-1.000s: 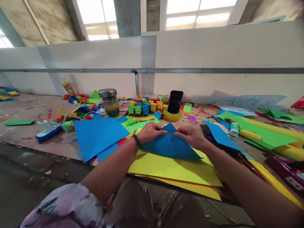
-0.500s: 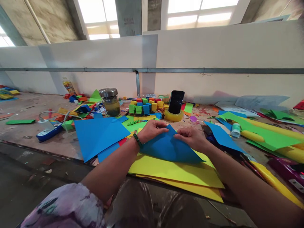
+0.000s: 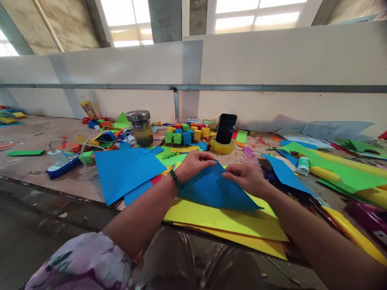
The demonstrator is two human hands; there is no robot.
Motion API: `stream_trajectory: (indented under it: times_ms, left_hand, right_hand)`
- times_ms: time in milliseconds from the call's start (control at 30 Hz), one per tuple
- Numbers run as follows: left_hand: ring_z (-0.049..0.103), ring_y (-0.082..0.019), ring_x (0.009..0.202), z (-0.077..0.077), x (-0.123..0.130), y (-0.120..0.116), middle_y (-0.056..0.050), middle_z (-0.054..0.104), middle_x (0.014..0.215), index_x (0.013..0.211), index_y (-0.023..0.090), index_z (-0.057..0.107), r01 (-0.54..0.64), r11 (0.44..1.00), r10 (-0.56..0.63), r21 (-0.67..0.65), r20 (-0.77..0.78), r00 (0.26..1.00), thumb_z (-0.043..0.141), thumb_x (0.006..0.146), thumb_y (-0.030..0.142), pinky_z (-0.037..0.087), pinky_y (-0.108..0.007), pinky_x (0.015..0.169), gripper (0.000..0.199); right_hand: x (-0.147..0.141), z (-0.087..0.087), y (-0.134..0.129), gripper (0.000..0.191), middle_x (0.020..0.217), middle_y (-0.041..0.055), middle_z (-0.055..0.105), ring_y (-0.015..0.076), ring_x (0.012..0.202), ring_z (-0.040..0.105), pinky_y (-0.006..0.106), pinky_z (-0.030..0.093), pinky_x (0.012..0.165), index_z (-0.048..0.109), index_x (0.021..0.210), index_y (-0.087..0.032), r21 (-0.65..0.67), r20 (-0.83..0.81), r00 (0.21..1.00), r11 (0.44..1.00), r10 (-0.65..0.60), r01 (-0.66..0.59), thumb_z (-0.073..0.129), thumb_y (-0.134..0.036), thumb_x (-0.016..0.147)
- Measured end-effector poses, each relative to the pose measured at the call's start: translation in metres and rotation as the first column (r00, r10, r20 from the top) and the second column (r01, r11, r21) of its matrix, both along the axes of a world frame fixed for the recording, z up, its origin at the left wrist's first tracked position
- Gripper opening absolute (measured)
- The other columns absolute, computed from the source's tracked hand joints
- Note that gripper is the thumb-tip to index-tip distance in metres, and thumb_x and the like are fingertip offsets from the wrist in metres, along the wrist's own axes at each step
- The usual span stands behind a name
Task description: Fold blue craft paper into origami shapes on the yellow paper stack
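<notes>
Between my hands is a folded sheet of blue paper (image 3: 217, 189), its peak pointing away from me and its long edge towards me. My left hand (image 3: 198, 164) pinches it close to the peak, thumb and fingertips together. On the right slope, just below the peak, my right hand (image 3: 244, 176) grips the edge between thumb and fingers. Sheets of yellow paper (image 3: 223, 218) lie under the blue one at the table's front edge. Another blue sheet (image 3: 127, 173) rests to the left of my left wrist, which wears a dark green bead bracelet.
Behind my hands stand a lidded glass jar (image 3: 141, 131), a cluster of coloured paper cubes (image 3: 184, 135) and a phone (image 3: 226, 128) propped in a tape roll (image 3: 222, 146). A blue-and-white power strip (image 3: 62, 166) is at left. Green sheets (image 3: 341, 169) and a small bottle (image 3: 303, 166) lie right.
Both hands stay on the folded blue sheet with almost the same grip. The fingers have shifted very slightly at the peak, and the whole view has moved a little.
</notes>
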State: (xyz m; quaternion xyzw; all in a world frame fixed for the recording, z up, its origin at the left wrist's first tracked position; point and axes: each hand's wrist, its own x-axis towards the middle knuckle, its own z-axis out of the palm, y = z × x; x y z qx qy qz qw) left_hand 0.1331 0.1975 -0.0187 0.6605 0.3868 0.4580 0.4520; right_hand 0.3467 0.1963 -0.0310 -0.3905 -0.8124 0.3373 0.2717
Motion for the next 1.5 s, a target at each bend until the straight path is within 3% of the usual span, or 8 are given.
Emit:
stream_trajectory:
  times_ms: [333, 467, 633, 767, 867, 1000, 1167, 1500]
  left_hand:
    - [0.061, -0.016, 0.071, -0.007, -0.005, 0.014, -0.005, 0.071, 0.074, 0.077, 0.011, 0.072, -0.081, 0.992, 0.100, 0.093, -0.215, 0.972, 0.067, 0.074, 0.029, 0.048, -0.026, 0.068, 0.020]
    - [0.062, -0.015, 0.069, -0.021, -0.006, 0.027, -0.005, 0.071, 0.077, 0.081, 0.011, 0.072, -0.056, 0.991, 0.112, 0.125, -0.504, 0.856, 0.062, 0.079, 0.028, 0.047, -0.024, 0.065, 0.020]
    - [0.062, -0.022, 0.080, -0.028, 0.002, 0.031, -0.007, 0.070, 0.079, 0.081, 0.013, 0.073, -0.046, 0.983, 0.157, 0.179, -0.673, 0.723, 0.066, 0.075, 0.021, 0.047, -0.032, 0.072, 0.012]
    - [0.051, -0.033, 0.115, -0.019, 0.013, 0.005, -0.014, 0.066, 0.111, 0.098, 0.015, 0.071, 0.028, 0.943, 0.241, 0.330, -0.741, 0.627, 0.057, 0.080, 0.013, 0.035, -0.046, 0.098, 0.023]
    - [0.056, -0.033, 0.109, -0.021, 0.021, -0.032, -0.015, 0.069, 0.103, 0.087, 0.013, 0.072, 0.188, 0.933, 0.161, 0.306, -0.824, 0.544, 0.057, 0.087, 0.029, 0.029, -0.049, 0.104, 0.022]
    - [0.041, -0.035, 0.134, -0.037, 0.016, -0.080, -0.023, 0.047, 0.144, 0.137, 0.006, 0.049, 0.323, 0.896, 0.169, 0.303, -0.908, 0.383, 0.035, 0.089, 0.071, 0.019, -0.051, 0.112, 0.082]
    - [0.031, -0.034, 0.142, -0.045, -0.013, -0.113, -0.014, 0.035, 0.153, 0.148, 0.015, 0.036, 0.286, 0.907, 0.197, 0.308, -0.913, 0.357, 0.028, 0.082, 0.081, 0.007, -0.053, 0.117, 0.093]
    - [0.031, -0.035, 0.142, -0.053, -0.076, -0.144, -0.012, 0.038, 0.152, 0.148, 0.017, 0.037, 0.098, 0.927, 0.335, 0.363, -0.916, 0.222, 0.026, 0.081, 0.082, 0.012, -0.060, 0.116, 0.094]
  right_hand:
    - [0.002, 0.003, 0.003, 0.051, 0.051, -0.0043, 0.039, 0.0083, 0.050, 0.030, 0.024, 0.022, 0.045, 0.054, 0.058, -0.018, -0.183, 0.104, 0.995, 0.983, 0.014, 0.006, 0.064, -0.066, 0.070]
    - [0.005, -0.002, 0.010, 0.050, 0.053, -0.0041, 0.041, 0.0094, 0.051, 0.033, 0.025, 0.025, 0.047, 0.053, 0.058, -0.018, -0.302, 0.230, 0.972, 0.953, 0.038, 0.034, 0.063, -0.066, 0.067]
    - [0.001, -0.006, 0.011, 0.041, 0.052, -0.0030, 0.042, 0.0119, 0.055, 0.037, 0.027, 0.028, 0.050, 0.049, 0.052, -0.019, -0.137, 0.438, 0.899, 0.988, -0.007, 0.075, 0.062, -0.053, 0.070]
    - [-0.003, -0.007, 0.010, 0.034, 0.051, -0.0021, 0.044, 0.0128, 0.054, 0.041, 0.028, 0.028, 0.051, 0.051, 0.051, -0.019, -0.056, 0.553, 0.832, 0.996, -0.032, 0.076, 0.057, -0.042, 0.074]
    - [-0.003, -0.008, 0.010, 0.030, 0.051, -0.0020, 0.044, 0.0126, 0.054, 0.040, 0.028, 0.027, 0.052, 0.052, 0.052, -0.018, -0.027, 0.573, 0.819, 0.997, -0.040, 0.067, 0.057, -0.037, 0.075]
    - [-0.002, -0.008, 0.009, 0.029, 0.050, -0.0012, 0.047, 0.0129, 0.053, 0.040, 0.030, 0.026, 0.053, 0.054, 0.052, -0.018, -0.002, 0.596, 0.801, 0.998, -0.052, 0.067, 0.059, -0.036, 0.075]
    - [-0.003, -0.004, 0.007, 0.030, 0.050, 0.0011, 0.050, 0.0137, 0.053, 0.041, 0.030, 0.025, 0.053, 0.053, 0.050, -0.018, 0.015, 0.598, 0.799, 0.998, -0.060, 0.063, 0.060, -0.034, 0.075]
    - [-0.001, -0.005, 0.010, 0.034, 0.051, -0.0002, 0.042, 0.0139, 0.054, 0.040, 0.031, 0.026, 0.053, 0.045, 0.050, -0.019, 0.012, 0.606, 0.795, 0.999, -0.036, 0.036, 0.058, -0.037, 0.077]
